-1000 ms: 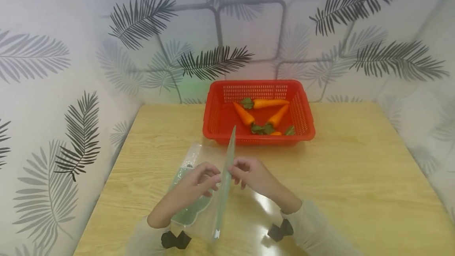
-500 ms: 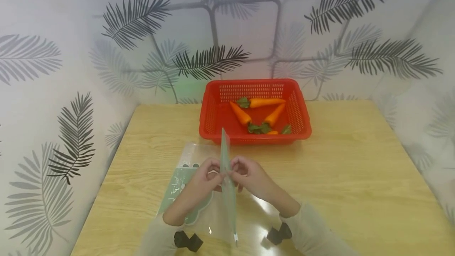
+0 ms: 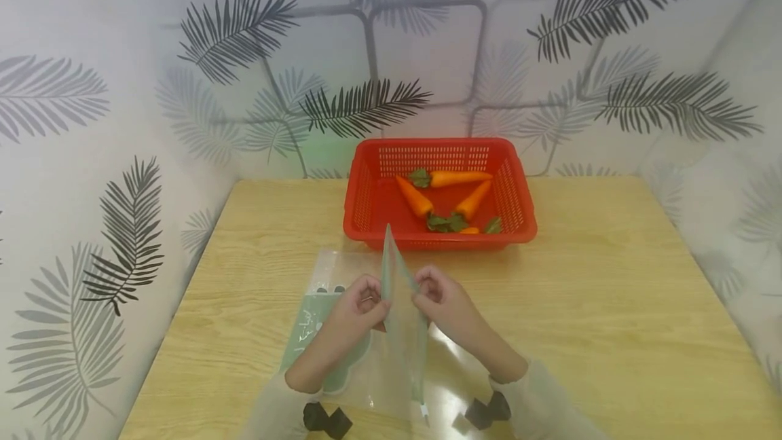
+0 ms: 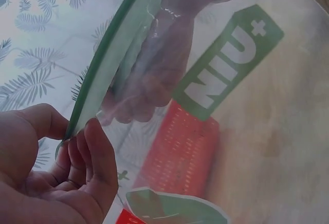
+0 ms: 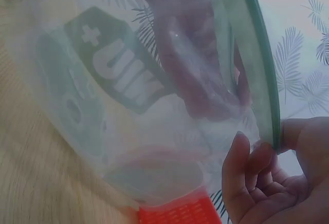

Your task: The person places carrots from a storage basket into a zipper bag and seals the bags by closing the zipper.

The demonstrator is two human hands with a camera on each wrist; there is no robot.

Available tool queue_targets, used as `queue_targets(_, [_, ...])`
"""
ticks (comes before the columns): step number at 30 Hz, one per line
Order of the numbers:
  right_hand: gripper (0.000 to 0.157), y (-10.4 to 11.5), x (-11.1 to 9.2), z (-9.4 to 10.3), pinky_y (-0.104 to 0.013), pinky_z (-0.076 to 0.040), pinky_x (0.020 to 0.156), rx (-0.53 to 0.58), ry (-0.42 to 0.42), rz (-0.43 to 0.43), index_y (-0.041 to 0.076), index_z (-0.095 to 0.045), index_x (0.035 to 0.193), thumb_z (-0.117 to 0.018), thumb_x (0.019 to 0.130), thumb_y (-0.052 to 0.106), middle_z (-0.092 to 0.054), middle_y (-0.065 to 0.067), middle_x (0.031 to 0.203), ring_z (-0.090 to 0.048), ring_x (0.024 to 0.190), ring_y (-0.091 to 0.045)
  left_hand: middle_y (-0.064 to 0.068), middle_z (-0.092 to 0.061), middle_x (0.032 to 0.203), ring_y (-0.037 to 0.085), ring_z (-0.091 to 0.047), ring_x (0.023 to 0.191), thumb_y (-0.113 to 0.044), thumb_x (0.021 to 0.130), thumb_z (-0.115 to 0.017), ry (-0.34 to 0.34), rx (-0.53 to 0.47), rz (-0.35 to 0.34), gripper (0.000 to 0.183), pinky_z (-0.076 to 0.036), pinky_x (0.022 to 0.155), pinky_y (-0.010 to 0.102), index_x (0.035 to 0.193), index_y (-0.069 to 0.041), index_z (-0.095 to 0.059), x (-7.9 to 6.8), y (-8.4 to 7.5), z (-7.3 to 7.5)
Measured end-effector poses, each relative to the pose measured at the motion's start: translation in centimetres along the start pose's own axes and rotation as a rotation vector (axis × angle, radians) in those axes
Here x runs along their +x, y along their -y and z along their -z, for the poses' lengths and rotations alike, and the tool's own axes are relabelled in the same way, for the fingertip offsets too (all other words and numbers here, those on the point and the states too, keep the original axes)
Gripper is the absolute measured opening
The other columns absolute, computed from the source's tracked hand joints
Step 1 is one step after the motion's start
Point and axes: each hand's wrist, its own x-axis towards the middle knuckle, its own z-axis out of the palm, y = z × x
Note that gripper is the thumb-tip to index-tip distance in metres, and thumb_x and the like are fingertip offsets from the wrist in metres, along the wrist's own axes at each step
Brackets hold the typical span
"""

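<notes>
In the head view, the left grip [image 3: 351, 316] and right grip [image 3: 450, 303] pinch opposite lips of the clear zip bag [image 3: 400, 352], lower centre, apparently to spread its mouth; a red basket [image 3: 440, 243] corrals carrots [image 3: 415, 197] at centre; left wrist view, green zip strip [image 4: 97, 59] nipped at lower left; right wrist view, likewise, lower right.

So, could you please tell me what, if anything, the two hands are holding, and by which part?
A clear plastic bag: the left hand and right hand each pinch one side of its green rim.
</notes>
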Motion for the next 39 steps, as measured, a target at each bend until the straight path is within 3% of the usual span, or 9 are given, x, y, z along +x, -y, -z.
queue_targets(6, [0.017, -0.6, -0.2, 0.6, -0.019, -0.036, 0.047, -0.005, -0.037, 0.043, 0.005, -0.051, 0.099, -0.062, 0.087, 0.004, -0.046, -0.003, 0.069, -0.041, 0.055, -0.010, 0.006, -0.050, 0.079, 0.024, -0.055, 0.067, 0.004, 0.088, -0.053, -0.064, 0.097, -0.005, 0.012, -0.054, 0.060, 0.032, 0.095, -0.001, -0.044, -0.5, -0.8, 0.0])
queue_targets(15, [0.014, -0.1, -0.2, 1.3, -0.024, -0.047, 0.049, 0.013, -0.077, 0.008, 0.005, -0.052, 0.097, -0.062, 0.087, 0.001, -0.051, -0.005, 0.072, -0.048, 0.056, -0.013, 0.004, -0.051, 0.073, 0.016, -0.052, 0.063, 0.000, 0.086, -0.054, -0.188, 0.279, 0.000, 0.011, -0.044, 0.051, 0.021, 0.091, -0.007, -0.048, -1.3, -2.6, 1.5])
queue_targets(21, [0.011, -0.2, -0.1, 1.7, -0.037, -0.054, 0.052, 0.071, -0.066, 0.013, 0.000, -0.053, 0.096, -0.061, 0.088, 0.000, -0.053, -0.007, 0.073, -0.055, 0.055, -0.018, 0.007, -0.053, 0.080, 0.019, -0.054, 0.074, -0.002, 0.087, -0.058, -0.299, 0.316, -0.037, 0.009, -0.047, 0.061, 0.022, 0.091, -0.006, -0.051, -1.8, -3.9, 3.3])
queue_targets(32, [0.016, -1.0, -0.1, 2.3, -0.041, -0.055, 0.058, 0.104, -0.083, 0.004, 0.000, -0.056, 0.096, -0.065, 0.088, 0.011, -0.055, -0.011, 0.075, -0.058, 0.057, -0.019, 0.007, -0.053, 0.087, 0.018, -0.054, 0.080, -0.004, 0.087, -0.058, -0.418, 0.377, -0.122, 0.009, -0.047, 0.060, 0.019, 0.093, -0.002, -0.052, -2.9, -6.0, 5.9])
queue_targets(39, [0.015, -1.5, 0.1, 2.7, -0.036, -0.056, 0.060, 0.114, -0.083, -0.015, 0.001, -0.057, 0.097, -0.063, 0.089, 0.012, -0.056, -0.013, 0.078, -0.058, 0.058, -0.020, 0.007, -0.054, 0.087, 0.017, -0.055, 0.080, -0.002, 0.087, -0.059, -0.434, 0.398, -0.141, 0.008, -0.048, 0.060, 0.020, 0.091, -0.002, -0.052, -3.0, -6.7, 6.8])
